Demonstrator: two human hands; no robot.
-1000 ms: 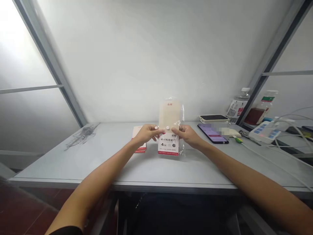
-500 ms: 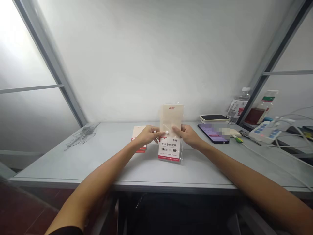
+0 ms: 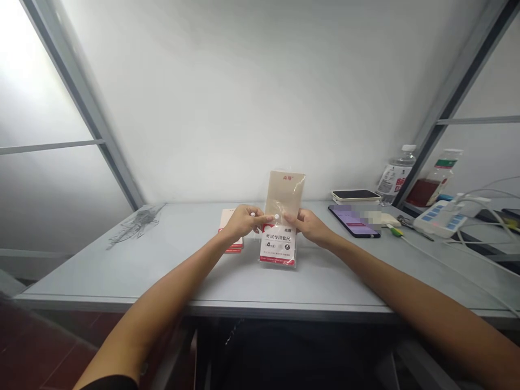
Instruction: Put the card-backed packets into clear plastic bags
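A flat stationery pack (image 3: 281, 216) in a clear plastic sleeve stands upright over the grey table (image 3: 170, 271), beige at the top with a white and red label at the bottom. My left hand (image 3: 242, 222) pinches its left edge at mid height. My right hand (image 3: 311, 226) pinches the right edge at the same height. Both hands have their fingers closed on the pack. Behind my left hand a small stack of similar packs (image 3: 229, 234) lies flat on the table.
A lit phone (image 3: 354, 221) and a second dark phone (image 3: 355, 196) lie to the right. Two bottles (image 3: 396, 175) stand at the back right by the frame post. A white power strip (image 3: 441, 218) with cables sits far right. Thin wires (image 3: 136, 225) lie at the left.
The pack has slid down a little in its clear sleeve and tilted slightly. My two hands have stayed at its edges, shifting only slightly.
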